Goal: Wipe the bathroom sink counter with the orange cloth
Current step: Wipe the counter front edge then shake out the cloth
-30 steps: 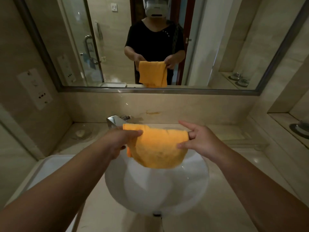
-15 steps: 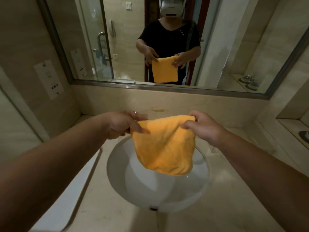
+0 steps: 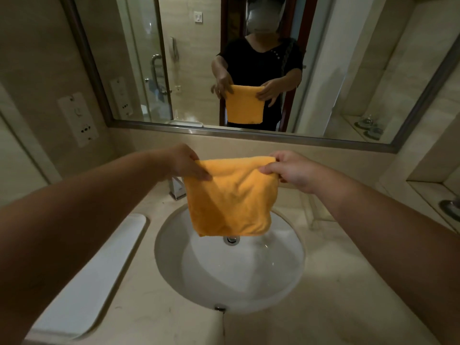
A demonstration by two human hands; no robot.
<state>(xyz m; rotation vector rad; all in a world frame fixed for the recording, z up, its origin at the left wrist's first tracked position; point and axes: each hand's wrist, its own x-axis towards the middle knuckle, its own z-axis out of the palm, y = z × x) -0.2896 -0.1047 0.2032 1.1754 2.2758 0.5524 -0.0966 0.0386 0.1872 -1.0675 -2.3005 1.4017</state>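
Observation:
An orange cloth (image 3: pixel 230 197) hangs folded in the air above the round white sink basin (image 3: pixel 231 265). My left hand (image 3: pixel 185 163) pinches its upper left corner. My right hand (image 3: pixel 290 170) pinches its upper right corner. The cloth's lower edge hangs just over the drain (image 3: pixel 231 239), not touching the beige stone counter (image 3: pixel 311 307). The cloth hides most of the chrome faucet (image 3: pixel 177 189) behind it.
A white tray (image 3: pixel 94 277) lies on the counter left of the basin. A wide mirror (image 3: pixel 249 66) fills the wall behind. A wall socket panel (image 3: pixel 78 118) sits at the left. A recessed shelf at the right holds a dark dish (image 3: pixel 450 207).
The cloth has been spread flatter and squarer between both hands and lifted slightly. The view has tilted so that the drain and more of the counter show.

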